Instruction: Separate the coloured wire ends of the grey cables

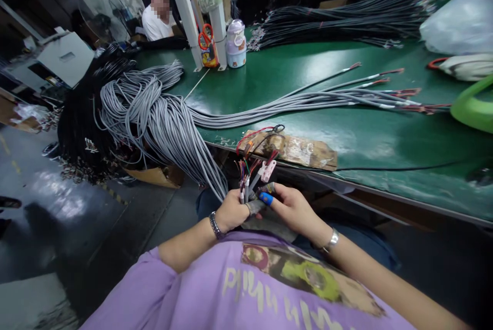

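My left hand (233,211) is closed around a few grey cables (246,190), their stripped ends with thin coloured wires pointing up. Close against it, my right hand (288,207) has thumb and fingers pinched together beside the cables; what sits between those fingertips is too small to make out. Tape wraps some fingertips, blue on the right thumb. Just beyond the hands, a pale pink clip (268,171) hangs by the table edge, near a worn wooden board (308,153) with red and black wires on it.
A thick bundle of grey cables (154,109) drapes over the green table (327,73) edge at left, with several ends stretching right. Black cables (346,24) lie at the back. A purple bottle (236,45), orange-handled scissors (206,37), a green handle (473,107) and a plastic bag (460,24) stand around. A person (157,12) sits beyond.
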`<state>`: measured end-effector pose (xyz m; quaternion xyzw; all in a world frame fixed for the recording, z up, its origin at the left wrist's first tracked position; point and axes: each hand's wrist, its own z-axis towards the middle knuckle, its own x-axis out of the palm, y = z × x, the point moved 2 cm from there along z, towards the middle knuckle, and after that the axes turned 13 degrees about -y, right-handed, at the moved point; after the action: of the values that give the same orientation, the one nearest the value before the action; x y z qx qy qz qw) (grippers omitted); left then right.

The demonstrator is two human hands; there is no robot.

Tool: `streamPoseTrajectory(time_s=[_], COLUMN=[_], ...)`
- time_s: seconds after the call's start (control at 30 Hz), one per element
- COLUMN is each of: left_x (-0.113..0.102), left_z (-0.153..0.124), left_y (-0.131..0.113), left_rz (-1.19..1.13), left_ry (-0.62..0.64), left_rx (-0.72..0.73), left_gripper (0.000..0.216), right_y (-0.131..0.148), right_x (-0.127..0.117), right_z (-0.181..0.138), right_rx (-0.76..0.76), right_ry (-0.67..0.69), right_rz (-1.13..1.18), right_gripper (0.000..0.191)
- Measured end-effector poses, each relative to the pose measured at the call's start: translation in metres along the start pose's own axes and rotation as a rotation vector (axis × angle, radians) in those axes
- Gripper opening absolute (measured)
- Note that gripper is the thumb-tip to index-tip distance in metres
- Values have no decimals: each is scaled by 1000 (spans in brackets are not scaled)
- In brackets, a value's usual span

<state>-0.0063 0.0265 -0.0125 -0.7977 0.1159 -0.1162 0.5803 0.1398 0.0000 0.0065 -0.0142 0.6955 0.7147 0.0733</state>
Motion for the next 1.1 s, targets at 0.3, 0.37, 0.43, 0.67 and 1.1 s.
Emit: streamPoseTrajectory(time_s=[0.3, 0.37, 0.43, 0.67, 1.1], left_x=[-2, -1, -1, -4, -8], left_z=[1, 1, 1, -3, 4], left_y=[6, 6, 6, 0, -25], left_rz=[-175, -184, -182, -136, -173], left_ry=[-261, -250, -241, -248, 144], left_rx=[28, -7, -41, -5, -151], left_gripper=[40, 40, 42, 43, 44], right_y=[-12, -12, -11, -9, -24], right_x=[2, 2, 2, -3, -9], right_z=[2, 1, 1, -3, 23], right_rx=[222, 226, 211, 140, 468], right_ry=[-121, -132, -138, -121, -96], right_rz=[167, 181, 174, 151, 616], right_gripper=[36, 37, 37, 34, 49])
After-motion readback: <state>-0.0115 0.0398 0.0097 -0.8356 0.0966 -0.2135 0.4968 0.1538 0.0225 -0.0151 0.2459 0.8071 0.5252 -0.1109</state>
